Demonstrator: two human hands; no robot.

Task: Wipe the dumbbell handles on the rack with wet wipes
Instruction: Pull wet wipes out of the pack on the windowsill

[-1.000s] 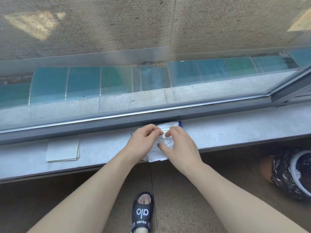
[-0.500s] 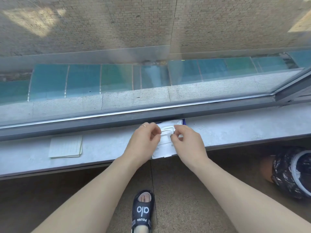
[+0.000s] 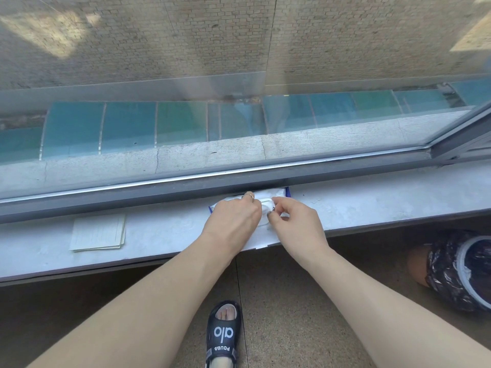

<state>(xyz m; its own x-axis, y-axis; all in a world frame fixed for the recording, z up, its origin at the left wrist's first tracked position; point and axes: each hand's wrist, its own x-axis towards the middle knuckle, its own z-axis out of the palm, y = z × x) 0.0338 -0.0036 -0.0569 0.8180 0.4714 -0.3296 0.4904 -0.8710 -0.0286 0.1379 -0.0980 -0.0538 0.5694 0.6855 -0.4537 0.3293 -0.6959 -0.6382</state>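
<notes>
A white wet-wipe pack point(image 3: 273, 194) with blue edges lies on the grey window sill point(image 3: 372, 200), against the window frame. My left hand point(image 3: 233, 219) rests on the pack's left part with curled fingers and holds it down. My right hand point(image 3: 295, 221) pinches something white at the pack's opening between thumb and fingers. Both hands cover most of the pack. No dumbbell or rack is in view.
A small stack of lined paper point(image 3: 98, 232) lies on the sill to the left. Below the sill is a stone floor with my sandalled foot point(image 3: 223, 333). A person's knee in dark patterned shorts point(image 3: 457, 272) is at the right. Window glass rises behind the sill.
Both hands have shifted slightly on the pack. My right hand went from pressing on the pack's top to pinching at its opening.
</notes>
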